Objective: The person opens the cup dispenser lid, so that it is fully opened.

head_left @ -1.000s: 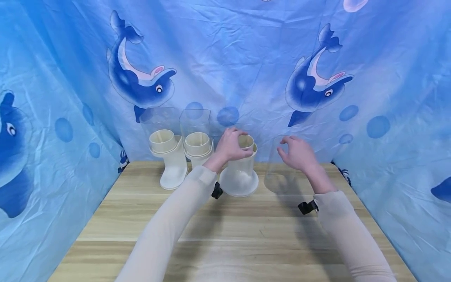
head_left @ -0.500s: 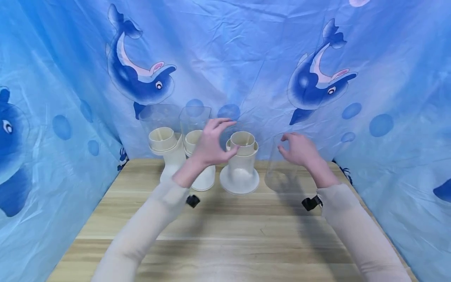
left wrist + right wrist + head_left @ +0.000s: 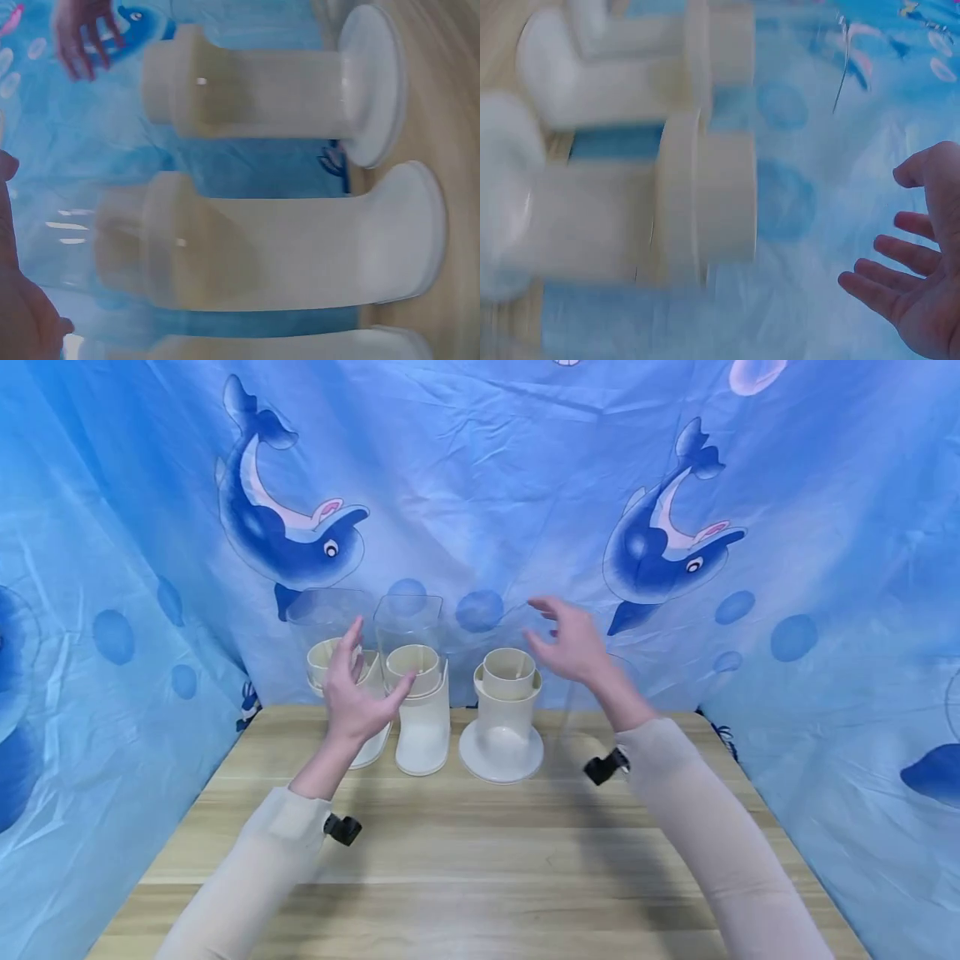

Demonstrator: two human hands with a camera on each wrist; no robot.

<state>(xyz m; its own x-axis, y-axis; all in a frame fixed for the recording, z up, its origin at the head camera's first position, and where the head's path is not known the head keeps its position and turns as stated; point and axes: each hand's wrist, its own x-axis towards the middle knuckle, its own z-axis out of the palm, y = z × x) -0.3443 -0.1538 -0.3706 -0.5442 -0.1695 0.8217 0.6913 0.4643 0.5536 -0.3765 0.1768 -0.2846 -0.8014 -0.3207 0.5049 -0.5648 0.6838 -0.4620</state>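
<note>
My left hand (image 3: 356, 697) hovers in front of the leftmost cream plastic stand (image 3: 371, 739), thumb and fingers spread and nothing in them. Beside it is a second stand (image 3: 422, 735). Both carry a short cylinder on top and a clear plastic cover (image 3: 408, 618) rising around it. The third stand (image 3: 504, 718) has a round base and a bare cylinder (image 3: 510, 672), no cover around it. My right hand (image 3: 570, 639) is raised to the right of that stand, apart from it, its fingers loosely bent around nothing. A loose clear cover (image 3: 579, 718) stands on the table, partly behind my right forearm.
The wooden table (image 3: 480, 860) reaches forward to a blue dolphin-print curtain (image 3: 480, 510), which also hangs at both sides. A small black wrist camera (image 3: 343, 829) is strapped to my left sleeve, and another camera (image 3: 603, 767) to my right.
My left hand has drawn away from the round-based stand and moved left to the leftmost stand. My right hand has left the loose clear cover, moving up and left.
</note>
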